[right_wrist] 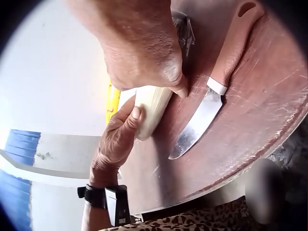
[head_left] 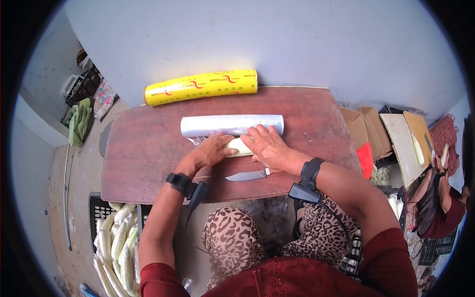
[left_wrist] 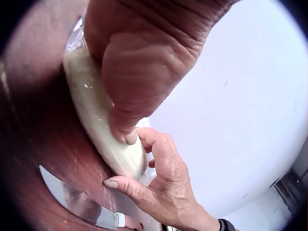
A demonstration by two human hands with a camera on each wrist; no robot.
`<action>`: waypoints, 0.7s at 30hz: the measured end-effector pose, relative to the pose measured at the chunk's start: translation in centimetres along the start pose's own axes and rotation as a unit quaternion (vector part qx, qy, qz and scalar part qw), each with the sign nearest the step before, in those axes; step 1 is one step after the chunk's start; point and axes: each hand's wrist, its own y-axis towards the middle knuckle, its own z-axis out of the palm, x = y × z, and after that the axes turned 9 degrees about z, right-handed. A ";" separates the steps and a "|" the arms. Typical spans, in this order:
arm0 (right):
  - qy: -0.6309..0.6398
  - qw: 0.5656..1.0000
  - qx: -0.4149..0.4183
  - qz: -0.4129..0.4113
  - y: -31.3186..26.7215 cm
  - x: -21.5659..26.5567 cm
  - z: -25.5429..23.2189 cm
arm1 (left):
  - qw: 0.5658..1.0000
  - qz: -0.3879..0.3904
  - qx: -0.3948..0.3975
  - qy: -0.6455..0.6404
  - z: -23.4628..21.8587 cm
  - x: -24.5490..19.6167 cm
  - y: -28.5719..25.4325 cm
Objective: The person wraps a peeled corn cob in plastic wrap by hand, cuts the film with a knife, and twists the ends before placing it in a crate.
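A pale, finely ribbed, long vegetable [head_left: 239, 146], with clear film [left_wrist: 77, 36] around one end, lies crosswise on the table. My left hand [head_left: 214, 149] grips its left part, thumb [left_wrist: 131, 138] along the near side. My right hand [head_left: 267, 146] holds the other end, thumb on the near side and fingers over the far side, covering much of it in the head view. Right behind the hands lies a roll of clear cling film [head_left: 232, 124]. A knife [right_wrist: 204, 113] with a brownish-pink handle rests nearer the body, its blade tip pointing left.
A yellow printed roll [head_left: 201, 87] lies along the back of the reddish wooden table [head_left: 143, 143]. Below left, a black crate [head_left: 98, 210] holds several pale long vegetables [head_left: 118, 242]. At the right are cardboard boxes [head_left: 372, 129] and another person [head_left: 445, 198].
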 end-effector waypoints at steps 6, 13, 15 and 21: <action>-0.027 0.999 -0.022 -0.025 -0.7 0.6 -0.1 | 0.996 -0.008 -0.034 -0.080 -0.5 -1.4 -1.1; 0.004 0.999 -0.028 -0.018 -0.9 1.2 0.2 | 0.989 -0.082 -0.067 -0.107 -0.2 -1.0 -2.1; 0.004 0.999 -0.031 -0.018 -0.9 1.2 0.2 | 0.989 -0.106 -0.053 -0.087 -0.8 -1.1 -2.1; 0.011 0.999 -0.038 -0.021 -0.9 0.8 0.5 | 0.983 -0.177 -0.017 -0.038 -2.3 1.7 -3.9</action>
